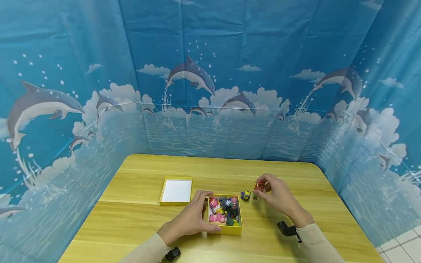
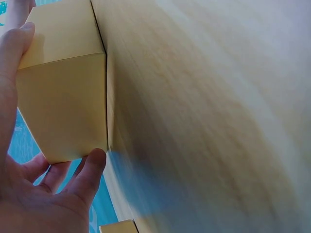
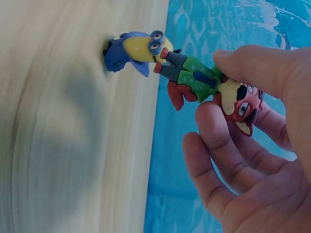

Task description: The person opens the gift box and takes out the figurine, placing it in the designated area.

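Note:
With thumb on the near side and fingers at the far side, my left hand (image 1: 192,218) holds a yellow box (image 1: 230,230) on the table. Several small toy figures (image 1: 217,218) fill the box, pink, black and green ones among them. My right hand (image 1: 279,195) pinches a fox figurine (image 3: 194,80) by its upper part, between thumb and fingers; it has a green shirt, blue tie and grey trousers. Its feet point toward a minion figurine (image 3: 143,47) in purple-blue, which stands on the table just right of the box.
A shallow yellow box lid (image 1: 176,190), white inside, lies left of the box. The wooden table (image 1: 131,215) has rounded far corners. Behind it hangs a blue curtain (image 1: 210,135) printed with dolphins.

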Action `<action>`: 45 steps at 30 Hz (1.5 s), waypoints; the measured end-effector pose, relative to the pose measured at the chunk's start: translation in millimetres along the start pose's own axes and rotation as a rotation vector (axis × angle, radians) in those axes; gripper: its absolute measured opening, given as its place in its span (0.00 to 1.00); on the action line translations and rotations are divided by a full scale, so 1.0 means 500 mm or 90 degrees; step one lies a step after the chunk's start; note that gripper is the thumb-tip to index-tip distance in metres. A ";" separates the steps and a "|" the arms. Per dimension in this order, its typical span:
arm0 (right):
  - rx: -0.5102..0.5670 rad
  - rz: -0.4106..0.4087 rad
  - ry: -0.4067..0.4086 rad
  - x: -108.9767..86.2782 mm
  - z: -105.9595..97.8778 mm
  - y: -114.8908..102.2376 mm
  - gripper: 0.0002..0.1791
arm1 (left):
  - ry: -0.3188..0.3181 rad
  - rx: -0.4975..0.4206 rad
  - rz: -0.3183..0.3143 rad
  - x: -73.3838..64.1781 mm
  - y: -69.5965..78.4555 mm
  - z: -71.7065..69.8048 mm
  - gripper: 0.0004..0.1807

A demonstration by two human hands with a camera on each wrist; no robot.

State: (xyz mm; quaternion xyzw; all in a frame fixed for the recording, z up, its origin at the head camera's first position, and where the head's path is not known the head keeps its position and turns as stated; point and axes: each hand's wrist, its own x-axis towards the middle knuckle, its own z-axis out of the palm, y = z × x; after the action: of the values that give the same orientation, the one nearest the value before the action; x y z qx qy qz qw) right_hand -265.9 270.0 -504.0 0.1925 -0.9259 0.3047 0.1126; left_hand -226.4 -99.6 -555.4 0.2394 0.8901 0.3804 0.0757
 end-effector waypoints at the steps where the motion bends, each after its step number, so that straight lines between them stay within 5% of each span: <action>1: -0.001 0.005 -0.002 -0.001 0.002 0.002 0.15 | 0.000 0.000 0.000 -0.001 0.000 -0.001 0.70; 45: 0.023 0.063 -0.079 0.001 0.036 0.043 0.13 | -0.002 -0.012 0.000 0.001 -0.001 -0.001 0.70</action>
State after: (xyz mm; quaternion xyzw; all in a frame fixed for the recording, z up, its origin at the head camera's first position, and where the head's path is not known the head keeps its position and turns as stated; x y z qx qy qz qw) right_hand -277.0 274.8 -529.0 0.1671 -0.9340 0.3138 0.0366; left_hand -227.0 -99.9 -555.3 0.2394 0.8863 0.3884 0.0797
